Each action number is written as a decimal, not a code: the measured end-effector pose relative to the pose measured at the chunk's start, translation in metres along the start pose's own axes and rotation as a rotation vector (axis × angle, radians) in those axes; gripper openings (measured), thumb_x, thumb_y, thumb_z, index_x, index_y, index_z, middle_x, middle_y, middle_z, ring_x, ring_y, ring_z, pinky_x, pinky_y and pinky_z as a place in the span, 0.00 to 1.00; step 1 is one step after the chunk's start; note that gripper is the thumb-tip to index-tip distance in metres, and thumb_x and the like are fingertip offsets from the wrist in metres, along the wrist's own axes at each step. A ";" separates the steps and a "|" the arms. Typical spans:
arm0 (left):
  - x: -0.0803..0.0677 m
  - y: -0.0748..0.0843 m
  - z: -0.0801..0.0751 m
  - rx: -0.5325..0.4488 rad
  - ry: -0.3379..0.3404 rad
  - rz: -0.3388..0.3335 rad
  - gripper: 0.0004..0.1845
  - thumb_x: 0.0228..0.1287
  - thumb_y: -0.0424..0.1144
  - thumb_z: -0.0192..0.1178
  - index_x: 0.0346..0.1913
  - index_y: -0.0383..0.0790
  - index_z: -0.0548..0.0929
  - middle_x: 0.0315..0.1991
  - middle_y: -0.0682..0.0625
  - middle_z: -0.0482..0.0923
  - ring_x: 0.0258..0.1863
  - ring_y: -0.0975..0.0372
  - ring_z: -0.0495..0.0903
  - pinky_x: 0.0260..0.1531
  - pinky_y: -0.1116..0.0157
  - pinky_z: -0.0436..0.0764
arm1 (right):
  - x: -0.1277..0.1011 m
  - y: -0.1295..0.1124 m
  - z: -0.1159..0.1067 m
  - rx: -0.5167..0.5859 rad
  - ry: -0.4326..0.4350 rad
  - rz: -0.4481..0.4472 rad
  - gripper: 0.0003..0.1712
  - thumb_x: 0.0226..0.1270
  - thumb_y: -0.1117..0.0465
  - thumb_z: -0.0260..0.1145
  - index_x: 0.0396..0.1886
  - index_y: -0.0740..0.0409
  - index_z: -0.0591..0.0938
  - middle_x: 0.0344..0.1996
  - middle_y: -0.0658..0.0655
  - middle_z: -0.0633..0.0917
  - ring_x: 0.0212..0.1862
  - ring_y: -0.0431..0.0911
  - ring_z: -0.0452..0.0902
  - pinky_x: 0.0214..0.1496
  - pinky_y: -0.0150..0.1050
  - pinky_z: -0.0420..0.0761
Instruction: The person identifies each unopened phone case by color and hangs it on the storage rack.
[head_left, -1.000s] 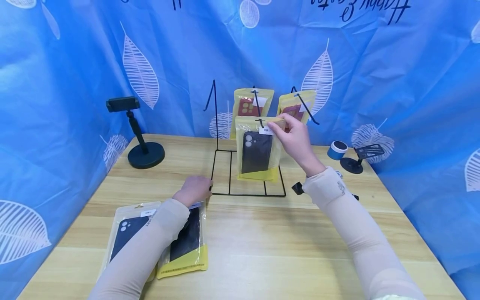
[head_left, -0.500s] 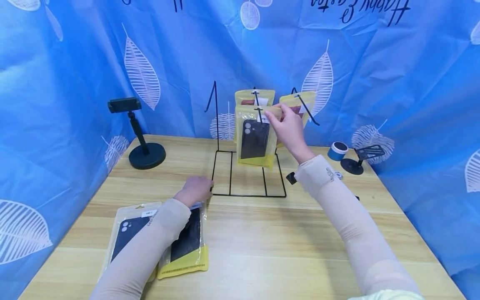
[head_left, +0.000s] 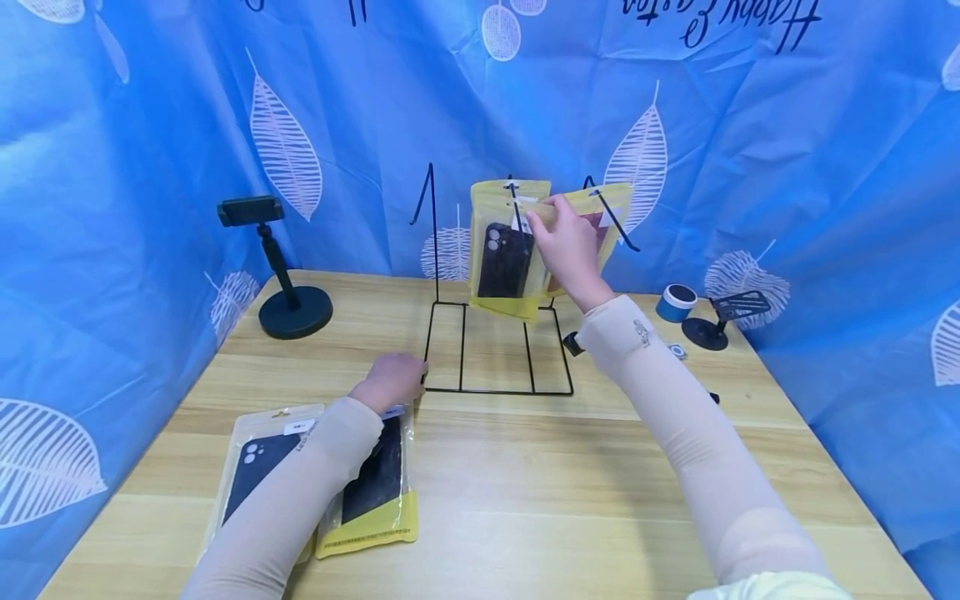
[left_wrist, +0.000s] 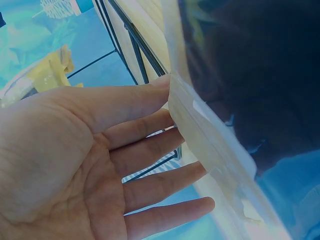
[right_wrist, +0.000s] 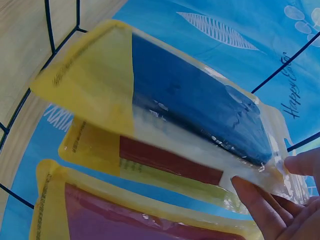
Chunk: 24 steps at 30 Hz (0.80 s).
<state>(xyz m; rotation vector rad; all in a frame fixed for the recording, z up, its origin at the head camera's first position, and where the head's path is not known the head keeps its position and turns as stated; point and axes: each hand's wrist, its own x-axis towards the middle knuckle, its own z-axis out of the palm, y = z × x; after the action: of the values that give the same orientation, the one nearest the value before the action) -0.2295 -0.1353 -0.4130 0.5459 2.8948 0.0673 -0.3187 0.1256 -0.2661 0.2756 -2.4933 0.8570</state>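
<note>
Five packaged cases — three on the rack [head_left: 495,350] (one black [head_left: 506,258], two red [head_left: 596,218]), two flat on the table [head_left: 525,500]. Two phone stands [head_left: 277,275] — one each side. One tape roll [head_left: 675,302].

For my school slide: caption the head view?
Right hand hangs yellow-edged bag with black phone case on black wire rack.

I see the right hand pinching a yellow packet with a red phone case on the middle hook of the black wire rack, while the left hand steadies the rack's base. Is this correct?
Not quite: the phone case in the yellow packet that the right hand pinches is black, as the head view shows. Red cases hang behind it. The middle hook of the black wire rack and the left hand at its base are correct.
</note>
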 end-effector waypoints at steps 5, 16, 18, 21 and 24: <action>-0.002 0.001 -0.001 0.007 -0.003 -0.002 0.15 0.66 0.39 0.64 0.53 0.39 0.83 0.48 0.43 0.85 0.42 0.54 0.83 0.40 0.55 0.82 | 0.006 0.001 0.005 -0.021 -0.002 0.021 0.29 0.75 0.38 0.52 0.63 0.52 0.73 0.17 0.55 0.70 0.19 0.50 0.66 0.23 0.41 0.66; 0.002 0.000 0.001 0.016 0.004 0.006 0.09 0.66 0.38 0.64 0.47 0.39 0.84 0.44 0.44 0.86 0.40 0.54 0.83 0.40 0.55 0.83 | 0.006 0.010 0.011 -0.028 -0.011 0.034 0.37 0.72 0.32 0.49 0.68 0.51 0.69 0.17 0.54 0.70 0.18 0.49 0.66 0.23 0.41 0.66; 0.003 -0.001 0.002 0.016 0.009 0.009 0.10 0.66 0.38 0.64 0.47 0.40 0.84 0.44 0.44 0.86 0.41 0.54 0.83 0.40 0.54 0.83 | 0.002 0.013 0.012 -0.023 -0.024 0.042 0.37 0.72 0.32 0.50 0.67 0.53 0.68 0.17 0.56 0.70 0.18 0.50 0.66 0.23 0.42 0.66; 0.004 -0.002 0.003 0.016 0.011 0.007 0.10 0.66 0.39 0.64 0.47 0.40 0.84 0.44 0.44 0.86 0.41 0.54 0.83 0.40 0.55 0.83 | -0.005 0.017 0.013 0.005 -0.042 0.054 0.36 0.72 0.33 0.52 0.67 0.54 0.67 0.22 0.59 0.77 0.22 0.52 0.73 0.26 0.44 0.71; 0.004 -0.003 0.003 0.011 0.015 0.009 0.10 0.66 0.39 0.64 0.47 0.39 0.84 0.43 0.44 0.86 0.40 0.54 0.83 0.40 0.54 0.82 | -0.016 0.021 0.013 0.036 -0.043 0.055 0.36 0.72 0.36 0.56 0.68 0.55 0.67 0.36 0.61 0.85 0.33 0.53 0.82 0.36 0.46 0.80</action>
<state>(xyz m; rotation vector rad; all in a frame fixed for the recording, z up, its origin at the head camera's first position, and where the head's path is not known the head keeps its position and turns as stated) -0.2333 -0.1369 -0.4171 0.5625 2.9091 0.0566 -0.3169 0.1343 -0.2941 0.2415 -2.5374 0.9283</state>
